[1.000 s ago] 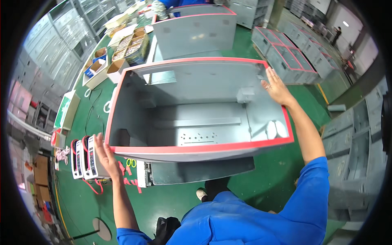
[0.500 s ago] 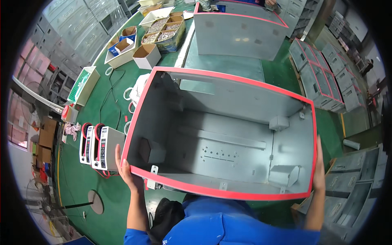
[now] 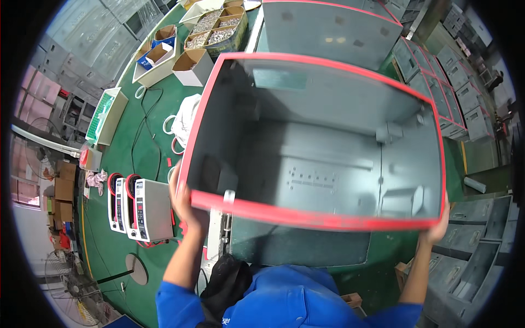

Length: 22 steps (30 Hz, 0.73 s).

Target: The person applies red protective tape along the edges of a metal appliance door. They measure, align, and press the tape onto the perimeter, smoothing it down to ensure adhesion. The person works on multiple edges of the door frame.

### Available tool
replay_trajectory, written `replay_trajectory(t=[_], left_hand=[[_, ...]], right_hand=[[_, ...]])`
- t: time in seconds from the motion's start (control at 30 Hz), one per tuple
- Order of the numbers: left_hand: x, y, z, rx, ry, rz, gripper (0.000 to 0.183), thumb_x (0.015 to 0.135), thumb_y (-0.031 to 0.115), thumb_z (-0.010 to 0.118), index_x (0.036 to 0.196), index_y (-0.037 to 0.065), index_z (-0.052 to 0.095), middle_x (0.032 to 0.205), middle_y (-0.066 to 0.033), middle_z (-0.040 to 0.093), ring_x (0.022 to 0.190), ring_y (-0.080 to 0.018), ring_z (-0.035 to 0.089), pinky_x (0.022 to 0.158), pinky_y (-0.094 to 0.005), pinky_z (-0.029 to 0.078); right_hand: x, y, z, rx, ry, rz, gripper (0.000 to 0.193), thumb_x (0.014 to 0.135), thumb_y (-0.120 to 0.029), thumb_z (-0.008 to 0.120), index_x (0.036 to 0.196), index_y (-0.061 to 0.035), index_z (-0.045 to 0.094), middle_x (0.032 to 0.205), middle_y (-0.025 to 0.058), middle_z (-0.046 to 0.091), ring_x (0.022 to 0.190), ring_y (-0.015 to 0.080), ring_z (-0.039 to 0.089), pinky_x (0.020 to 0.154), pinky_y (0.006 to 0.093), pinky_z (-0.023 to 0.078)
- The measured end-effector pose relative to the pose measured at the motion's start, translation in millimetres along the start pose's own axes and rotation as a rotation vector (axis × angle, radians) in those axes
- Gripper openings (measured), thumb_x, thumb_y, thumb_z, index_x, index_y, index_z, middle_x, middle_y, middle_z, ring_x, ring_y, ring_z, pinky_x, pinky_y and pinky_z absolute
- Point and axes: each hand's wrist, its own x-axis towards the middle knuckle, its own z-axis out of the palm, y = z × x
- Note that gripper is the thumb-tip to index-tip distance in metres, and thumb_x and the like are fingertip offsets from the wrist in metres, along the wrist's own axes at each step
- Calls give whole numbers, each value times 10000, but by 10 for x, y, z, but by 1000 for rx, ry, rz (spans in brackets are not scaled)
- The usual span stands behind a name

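Note:
A large grey sheet-metal cabinet box [image 3: 328, 158] fills the middle, its open side facing up toward me and its rim edged in red. Small brackets, a rail and a row of punched holes show inside it. My left hand [image 3: 185, 199] is closed on its near left corner, the fingers partly behind the wall. At the near right corner my right hand [image 3: 437, 228] grips the other side, its fingers mostly hidden. The box is tilted, and its near edge hangs above a dark green mat [image 3: 301, 246] in front of me.
On the green bench at left stand two white power units [image 3: 150, 210], a white cloth [image 3: 187, 117], cables and a tray of green parts [image 3: 104, 117]. Farther back is a divided box of small hardware [image 3: 219, 34]. Another grey cabinet [image 3: 331, 33] stands beyond; more cabinets [image 3: 432, 87] line the right.
Both hands have carried the box away from my body and slightly right. Its near edge has risen in the picture, uncovering the green mat below.

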Motion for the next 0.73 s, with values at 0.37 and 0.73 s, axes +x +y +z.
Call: replay_trajectory(t=[0.37,0.73], left_hand=[[1556,-156,1012,90,-219,-149,641,874,420,472,1290,-40,310,1274,-175,394,1180,-214,380,992,-293,267],[2396,-764,827,331,-246,-304,600,851,513,393,1294,109,386,1256,-103,405,1101,-268,395,855,-413,370]], right_hand=[[1902,391,1235,-2,4,-12,422,918,-262,304,1143,19,525,1184,119,522,1108,215,474,953,296,319],[230,1205,930,30,225,58,466,937,-356,341,1168,29,464,1117,152,530,1049,226,497,923,315,358]])
